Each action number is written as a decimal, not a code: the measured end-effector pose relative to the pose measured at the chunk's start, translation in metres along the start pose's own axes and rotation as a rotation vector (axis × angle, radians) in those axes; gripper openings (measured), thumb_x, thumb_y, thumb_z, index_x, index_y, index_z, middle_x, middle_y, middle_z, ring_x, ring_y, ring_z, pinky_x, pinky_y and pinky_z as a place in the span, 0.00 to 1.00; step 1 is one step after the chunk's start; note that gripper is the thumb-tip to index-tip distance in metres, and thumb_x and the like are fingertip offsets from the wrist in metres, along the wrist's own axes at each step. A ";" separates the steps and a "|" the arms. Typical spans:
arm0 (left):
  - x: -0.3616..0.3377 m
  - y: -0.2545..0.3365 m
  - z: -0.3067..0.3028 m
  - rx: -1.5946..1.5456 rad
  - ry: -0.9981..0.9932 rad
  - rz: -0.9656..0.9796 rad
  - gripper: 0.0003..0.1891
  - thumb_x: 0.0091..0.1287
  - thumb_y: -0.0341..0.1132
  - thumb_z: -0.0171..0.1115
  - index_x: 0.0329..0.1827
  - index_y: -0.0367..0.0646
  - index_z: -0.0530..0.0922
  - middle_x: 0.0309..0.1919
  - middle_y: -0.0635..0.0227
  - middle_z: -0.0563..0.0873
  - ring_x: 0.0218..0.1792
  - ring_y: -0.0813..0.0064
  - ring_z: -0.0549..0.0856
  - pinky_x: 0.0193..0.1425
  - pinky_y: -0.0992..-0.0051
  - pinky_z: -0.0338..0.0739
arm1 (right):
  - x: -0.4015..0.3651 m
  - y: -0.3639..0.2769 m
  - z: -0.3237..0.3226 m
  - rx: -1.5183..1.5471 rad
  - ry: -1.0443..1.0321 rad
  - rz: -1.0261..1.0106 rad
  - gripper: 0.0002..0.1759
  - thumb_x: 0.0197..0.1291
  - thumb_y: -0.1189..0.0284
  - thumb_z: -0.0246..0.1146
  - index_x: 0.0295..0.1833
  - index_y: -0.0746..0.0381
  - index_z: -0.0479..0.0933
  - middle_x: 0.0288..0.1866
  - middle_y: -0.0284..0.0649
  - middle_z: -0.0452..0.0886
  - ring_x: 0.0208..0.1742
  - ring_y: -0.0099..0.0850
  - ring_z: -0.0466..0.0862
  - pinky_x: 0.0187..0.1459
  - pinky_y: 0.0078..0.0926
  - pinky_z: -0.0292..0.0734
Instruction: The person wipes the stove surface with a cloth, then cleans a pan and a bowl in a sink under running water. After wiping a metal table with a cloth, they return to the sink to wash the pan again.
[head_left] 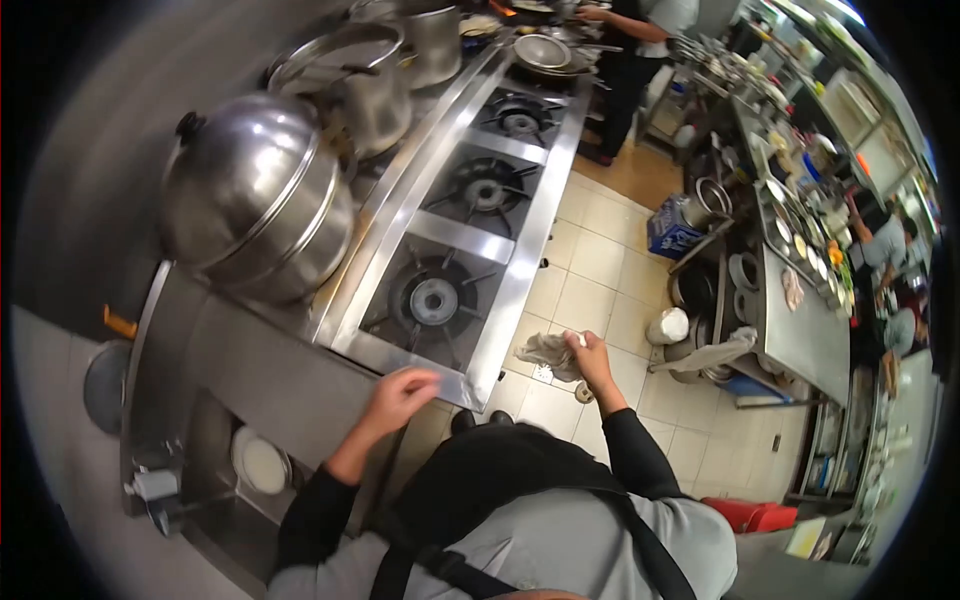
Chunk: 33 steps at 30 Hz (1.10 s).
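My right hand [590, 358] is closed on a crumpled greyish cloth [549, 352], which hangs over the tiled floor to the right of the stove. Above the near corner of the steel stove [470, 385] is my left hand [402, 396], its fingers curled and slightly blurred; whether it holds anything is hard to make out. The closest burner [433, 301] lies just beyond my left hand, with two more burners behind it in a row. No flame shows on these three.
A large domed steel pot [260, 200] stands left of the stove, with more pots behind. At the lower left is a sink holding a round container [262, 465]. A steel worktable [800, 320] is on the right. Other people work at the back and far right.
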<state>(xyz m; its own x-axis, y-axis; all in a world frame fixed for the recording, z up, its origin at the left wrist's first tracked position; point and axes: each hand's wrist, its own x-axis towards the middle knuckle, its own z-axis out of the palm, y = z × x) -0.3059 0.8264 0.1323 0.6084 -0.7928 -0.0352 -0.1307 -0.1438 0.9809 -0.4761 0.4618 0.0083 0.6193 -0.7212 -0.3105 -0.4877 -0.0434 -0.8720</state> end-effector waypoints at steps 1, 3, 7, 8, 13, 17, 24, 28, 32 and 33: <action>0.023 -0.018 0.028 -0.131 -0.091 0.017 0.13 0.67 0.32 0.66 0.51 0.36 0.80 0.44 0.66 0.85 0.43 0.78 0.84 0.47 0.78 0.79 | -0.024 -0.053 -0.005 -0.021 -0.037 -0.063 0.24 0.64 0.54 0.63 0.36 0.68 0.77 0.27 0.40 0.79 0.31 0.26 0.77 0.34 0.28 0.73; 0.070 -0.003 0.073 0.098 -0.348 -0.107 0.26 0.63 0.36 0.70 0.61 0.37 0.73 0.43 0.63 0.83 0.44 0.78 0.82 0.50 0.73 0.79 | -0.043 -0.104 -0.013 0.209 -0.241 -0.036 0.20 0.66 0.56 0.61 0.37 0.64 0.77 0.29 0.34 0.78 0.31 0.21 0.75 0.33 0.23 0.70; 0.135 -0.020 0.176 0.023 -0.248 -0.098 0.35 0.56 0.31 0.70 0.67 0.35 0.67 0.55 0.52 0.80 0.54 0.60 0.81 0.59 0.65 0.75 | -0.046 -0.132 -0.056 0.624 -0.426 -0.078 0.12 0.68 0.61 0.60 0.45 0.60 0.76 0.37 0.30 0.76 0.38 0.20 0.74 0.39 0.20 0.71; 0.154 -0.064 0.193 -0.086 -0.208 -0.105 0.30 0.53 0.26 0.66 0.63 0.34 0.71 0.55 0.52 0.80 0.53 0.60 0.81 0.59 0.65 0.75 | -0.040 -0.131 -0.078 0.650 -0.450 -0.015 0.11 0.67 0.63 0.60 0.45 0.60 0.75 0.39 0.30 0.76 0.40 0.20 0.74 0.43 0.20 0.71; 0.240 0.011 0.246 -0.782 -0.329 -0.229 0.19 0.66 0.28 0.48 0.58 0.34 0.75 0.55 0.59 0.81 0.56 0.68 0.81 0.63 0.68 0.73 | 0.034 -0.048 -0.166 0.033 -0.091 -0.362 0.41 0.67 0.52 0.60 0.77 0.59 0.51 0.63 0.49 0.68 0.62 0.38 0.74 0.60 0.32 0.73; 0.299 0.039 0.315 -0.985 -0.425 -0.418 0.23 0.65 0.32 0.50 0.63 0.35 0.72 0.59 0.59 0.80 0.61 0.66 0.78 0.67 0.66 0.69 | 0.051 -0.068 -0.192 0.537 -0.270 -0.398 0.41 0.64 0.61 0.66 0.77 0.58 0.54 0.68 0.43 0.68 0.64 0.32 0.72 0.65 0.32 0.68; 0.345 0.056 0.302 -0.536 -0.146 -0.239 0.33 0.68 0.34 0.55 0.76 0.46 0.55 0.63 0.57 0.72 0.64 0.63 0.72 0.67 0.65 0.66 | 0.214 -0.098 -0.223 0.438 -0.251 -0.468 0.27 0.66 0.59 0.63 0.65 0.61 0.69 0.56 0.39 0.79 0.59 0.27 0.75 0.60 0.28 0.70; 0.329 0.022 0.251 -0.521 0.310 -0.348 0.23 0.71 0.35 0.56 0.68 0.44 0.67 0.55 0.62 0.79 0.55 0.71 0.79 0.61 0.70 0.72 | 0.326 -0.136 -0.189 0.332 -0.530 -0.301 0.19 0.69 0.58 0.59 0.55 0.61 0.77 0.45 0.33 0.83 0.46 0.24 0.79 0.49 0.27 0.75; 0.341 -0.002 0.215 -0.482 0.573 -0.298 0.19 0.72 0.35 0.58 0.63 0.41 0.71 0.47 0.65 0.81 0.48 0.76 0.81 0.55 0.76 0.75 | 0.388 -0.166 -0.124 0.129 -0.631 -0.562 0.22 0.60 0.57 0.65 0.51 0.63 0.78 0.53 0.46 0.81 0.54 0.37 0.81 0.55 0.33 0.74; 0.350 -0.008 0.206 -0.467 0.622 -0.262 0.18 0.71 0.35 0.58 0.61 0.41 0.72 0.46 0.66 0.81 0.47 0.77 0.81 0.54 0.77 0.74 | 0.396 -0.168 -0.108 -0.127 -0.657 -0.757 0.26 0.57 0.56 0.66 0.56 0.61 0.76 0.58 0.49 0.78 0.59 0.42 0.77 0.60 0.38 0.71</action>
<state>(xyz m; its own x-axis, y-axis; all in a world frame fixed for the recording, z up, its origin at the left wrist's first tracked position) -0.2529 0.4278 0.0726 0.9146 -0.2746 -0.2967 0.3321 0.0915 0.9388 -0.2150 0.1091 0.0730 0.9906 0.0489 0.1277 0.1362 -0.4331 -0.8910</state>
